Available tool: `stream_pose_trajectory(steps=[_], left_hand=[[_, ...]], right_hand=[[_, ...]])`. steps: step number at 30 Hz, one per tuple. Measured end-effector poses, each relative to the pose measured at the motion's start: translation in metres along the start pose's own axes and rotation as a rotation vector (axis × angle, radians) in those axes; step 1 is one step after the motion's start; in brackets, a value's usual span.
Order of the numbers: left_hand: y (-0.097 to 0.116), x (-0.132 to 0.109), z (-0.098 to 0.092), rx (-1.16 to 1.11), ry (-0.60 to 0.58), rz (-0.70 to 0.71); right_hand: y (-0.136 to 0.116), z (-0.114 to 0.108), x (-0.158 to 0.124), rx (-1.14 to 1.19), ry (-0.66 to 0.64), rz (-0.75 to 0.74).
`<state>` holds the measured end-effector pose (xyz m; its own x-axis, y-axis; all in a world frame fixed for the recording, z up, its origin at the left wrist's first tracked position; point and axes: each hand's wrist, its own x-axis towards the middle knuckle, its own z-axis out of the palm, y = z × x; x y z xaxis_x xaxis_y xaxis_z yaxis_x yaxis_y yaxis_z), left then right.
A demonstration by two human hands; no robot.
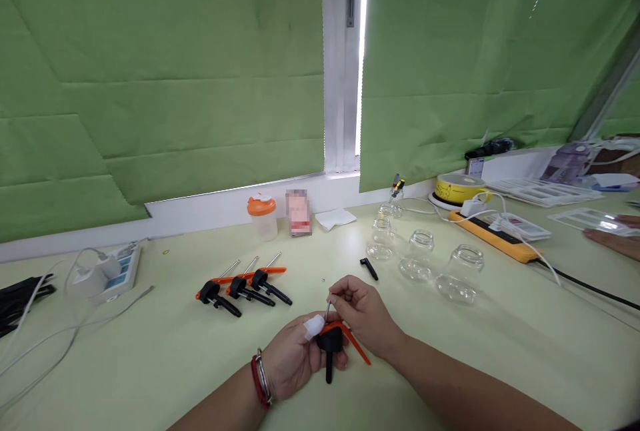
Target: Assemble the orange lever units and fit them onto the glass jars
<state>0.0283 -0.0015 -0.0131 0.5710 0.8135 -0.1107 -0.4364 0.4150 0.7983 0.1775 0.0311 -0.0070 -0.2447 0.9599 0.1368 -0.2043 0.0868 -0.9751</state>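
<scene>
My left hand (295, 354), with a white bandage on the thumb and red and silver bangles at the wrist, is closed round a black and orange pump sprayer head (334, 341) near the table's front middle. My right hand (363, 314) pinches the thin metal stem (327, 311) sticking up from that head. Three more black and orange sprayer heads (243, 284) lie side by side to the left. A loose black nozzle piece (369, 269) lies just beyond my right hand. Three clear glass bottles (423, 261) stand to the right of it.
An orange-lidded cup (263, 216), a small pink box (299, 212) and a white tissue (335, 219) sit by the window sill. A white power strip (113, 271) with cables is at left, an orange power strip (495, 234) and yellow bowl (457, 189) at right. Another person's hand (613, 239) rests far right.
</scene>
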Motion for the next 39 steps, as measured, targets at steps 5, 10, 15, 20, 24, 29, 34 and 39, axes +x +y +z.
stream_pose_trajectory(steps=[5, 10, 15, 20, 24, 29, 34, 39], left_hand=[[0.001, 0.0, 0.004, 0.009, -0.01, 0.0], [0.0, 0.001, 0.004, 0.018, 0.003, 0.014], [0.002, 0.001, 0.003, 0.028, 0.003, 0.033], [0.003, 0.0, 0.004, 0.014, 0.015, 0.043], [0.004, 0.0, 0.008, 0.002, 0.027, 0.051], [0.004, 0.0, 0.006, -0.03, 0.076, 0.078], [0.001, 0.003, -0.003, -0.071, 0.152, 0.124], [0.004, 0.002, -0.007, 0.018, 0.093, 0.081]], right_hand=[[0.004, 0.0, -0.002, -0.132, -0.026, 0.015], [0.008, 0.001, -0.006, -0.325, -0.082, -0.042], [0.004, -0.001, -0.008, -0.413, -0.109, -0.071], [-0.005, 0.0, -0.009, -0.451, -0.177, -0.086], [-0.004, 0.0, -0.01, -0.435, -0.258, -0.055], [-0.004, -0.002, -0.01, -0.53, -0.313, -0.175], [-0.011, -0.002, -0.011, -0.771, -0.339, -0.345], [-0.013, -0.001, -0.012, -0.939, -0.405, -0.434]])
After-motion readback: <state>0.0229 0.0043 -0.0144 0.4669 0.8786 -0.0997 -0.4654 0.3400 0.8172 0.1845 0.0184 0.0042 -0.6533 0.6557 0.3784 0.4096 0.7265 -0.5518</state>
